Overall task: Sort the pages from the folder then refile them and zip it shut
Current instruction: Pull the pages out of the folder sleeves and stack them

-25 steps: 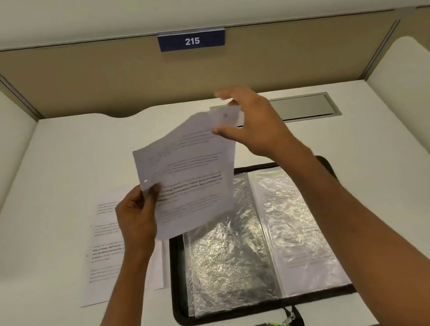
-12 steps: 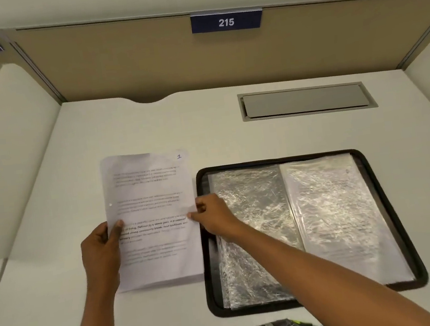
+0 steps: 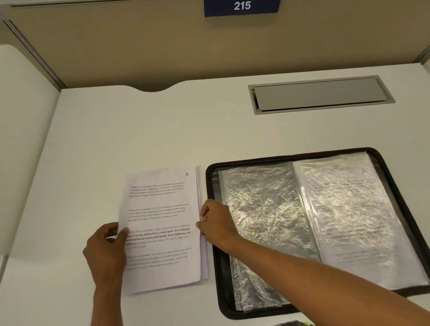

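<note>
Left hand [image 3: 105,255], right hand [image 3: 216,224]: curled fingers [image 3: 202,222] pinch white pages [image 3: 162,224] edges; black-rimmed folder [image 3: 289,156] open, crinkly clear sleeves [image 3: 264,211].

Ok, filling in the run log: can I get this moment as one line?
page stack: flat on desk, left of folder | left hand: holds its left edge | right hand: pinches its right edge | folder: open, unzipped

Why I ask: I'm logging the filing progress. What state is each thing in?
folder: open flat, unzipped.
stack of pages: lying on desk left of folder, page 1 on top.
left sleeve: looks empty.
right sleeve: holds a page.
desk hatch: shut.
left hand: grips stack's left edge.
right hand: grips stack's right edge.
</note>
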Tool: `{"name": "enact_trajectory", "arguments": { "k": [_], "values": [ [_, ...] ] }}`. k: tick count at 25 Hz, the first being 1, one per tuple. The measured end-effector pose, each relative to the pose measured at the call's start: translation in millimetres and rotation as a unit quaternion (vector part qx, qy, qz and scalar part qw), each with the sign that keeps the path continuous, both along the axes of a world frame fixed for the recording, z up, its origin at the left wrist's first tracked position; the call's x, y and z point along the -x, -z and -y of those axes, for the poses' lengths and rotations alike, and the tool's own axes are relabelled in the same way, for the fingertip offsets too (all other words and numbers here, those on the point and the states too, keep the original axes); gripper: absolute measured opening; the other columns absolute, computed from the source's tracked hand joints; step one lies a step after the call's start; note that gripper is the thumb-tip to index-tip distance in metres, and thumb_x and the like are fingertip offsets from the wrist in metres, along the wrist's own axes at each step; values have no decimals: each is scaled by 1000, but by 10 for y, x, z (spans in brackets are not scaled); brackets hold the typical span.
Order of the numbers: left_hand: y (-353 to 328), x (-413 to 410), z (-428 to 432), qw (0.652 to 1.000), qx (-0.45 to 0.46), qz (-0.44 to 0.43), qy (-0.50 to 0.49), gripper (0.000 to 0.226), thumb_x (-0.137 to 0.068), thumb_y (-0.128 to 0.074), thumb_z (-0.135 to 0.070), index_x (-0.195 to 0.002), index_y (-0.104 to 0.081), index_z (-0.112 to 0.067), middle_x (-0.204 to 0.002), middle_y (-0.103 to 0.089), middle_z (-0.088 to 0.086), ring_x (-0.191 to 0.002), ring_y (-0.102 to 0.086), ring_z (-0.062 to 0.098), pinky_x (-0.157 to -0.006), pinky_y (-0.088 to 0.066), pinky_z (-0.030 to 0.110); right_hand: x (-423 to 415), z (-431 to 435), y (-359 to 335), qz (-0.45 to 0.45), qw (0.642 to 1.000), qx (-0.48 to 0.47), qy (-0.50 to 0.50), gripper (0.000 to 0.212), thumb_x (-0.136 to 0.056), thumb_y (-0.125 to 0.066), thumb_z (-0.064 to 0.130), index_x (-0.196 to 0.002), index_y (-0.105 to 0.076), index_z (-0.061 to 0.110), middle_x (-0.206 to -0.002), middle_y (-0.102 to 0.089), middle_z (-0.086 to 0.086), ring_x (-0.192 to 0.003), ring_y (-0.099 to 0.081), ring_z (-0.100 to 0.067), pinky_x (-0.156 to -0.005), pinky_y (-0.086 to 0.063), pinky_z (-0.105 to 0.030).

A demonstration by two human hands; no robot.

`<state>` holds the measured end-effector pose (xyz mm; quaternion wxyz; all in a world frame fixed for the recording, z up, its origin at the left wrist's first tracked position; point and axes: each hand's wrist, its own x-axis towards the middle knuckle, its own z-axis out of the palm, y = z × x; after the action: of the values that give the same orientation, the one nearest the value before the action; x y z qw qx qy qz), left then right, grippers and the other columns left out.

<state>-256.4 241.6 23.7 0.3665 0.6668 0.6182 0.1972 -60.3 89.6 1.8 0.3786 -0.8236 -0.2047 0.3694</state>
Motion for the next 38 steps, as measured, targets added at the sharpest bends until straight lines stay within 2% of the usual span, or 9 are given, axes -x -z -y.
{"name": "enact_trajectory", "arguments": {
  "k": [5,9,12,16,20,26,32,35,38],
  "values": [
    [97,-34,52,1000,-5,-25,-2,26,-91,-79,-18,-113,-71,-7,-100,-72,11,-93,-66,33,-81,-46,38,67,19,-16,50,998,-2,-40,29,-87,-59,-2,-85,-45,24,-87,-57,-4,-68,-50,-16,-61,-54,-47],
    [160,-127,156,985,-94,-141,24,55,-89,-81,-26,-137,-60,-8,-137,-57,24,-126,-47,47,-101,-41,62,20,200,-186,117,990,-46,-57,17,-96,-61,14,-92,-48,23,-88,-52,7,-73,-50,-12,-68,-53,-38],
    [118,-452,493,982,-135,-104,77,57,-94,-75,-27,-145,-54,-11,-153,-44,18,-140,-36,43,-111,-32,64,-184,557,-287,188,979,-72,-42,9,-99,-58,20,-101,-51,25,-96,-53,11,-83,-54,-10,-72,-54,-32],
    [42,-1042,1313,967,-113,-22,227,58,-101,-66,-30,-154,-46,-19,-167,-29,8,-153,-24,30,-124,-17,53,-630,1378,-249,300,952,-29,46,27,-101,-58,22,-127,-54,24,-124,-57,8,-114,-50,-9,-98,-44,-28],
    [71,-1619,2193,918,-119,9,379,68,-103,-61,-43,-161,-34,-24,-173,-14,2,-159,-9,21,-127,-9,40,-1014,2317,-54,354,929,36,97,38,-104,-54,19,-142,-55,16,-148,-55,-3,-139,-45,-21,-118,-35,-43],
    [271,-2305,3199,813,-140,-14,565,63,-109,-43,-43,-165,-22,-26,-175,2,1,-161,7,17,-130,-4,48,-1229,3211,254,354,929,92,52,49,-108,-40,29,-156,-41,17,-166,-31,-2,-154,-26,-18,-125,-26,-48],
    [505,-2498,3471,792,-147,-108,582,64,-109,-35,-48,-166,-18,-25,-174,9,5,-160,14,22,-129,-4,54,-1402,3621,163,361,908,173,121,48,-106,-52,32,-151,-46,16,-163,-36,-8,-151,-32,-25,-124,-28,-47],
    [508,-2508,3512,791,-149,-134,578,64,-110,-36,-48,-166,-17,-24,-173,9,7,-159,17,23,-129,-2,54,-1479,3681,52,352,900,179,185,39,-101,-61,28,-136,-54,13,-140,-56,-12,-130,-52,-31,-110,-43,-48],
    [454,-2519,3538,799,-140,-135,569,63,-110,-35,-47,-166,-18,-24,-174,9,7,-159,18,22,-129,2,52,-1556,3721,-26,344,903,124,227,32,-97,-67,15,-127,-56,12,-117,-62,-9,-108,-59,-27,-95,-50,-43]
  ]
}}
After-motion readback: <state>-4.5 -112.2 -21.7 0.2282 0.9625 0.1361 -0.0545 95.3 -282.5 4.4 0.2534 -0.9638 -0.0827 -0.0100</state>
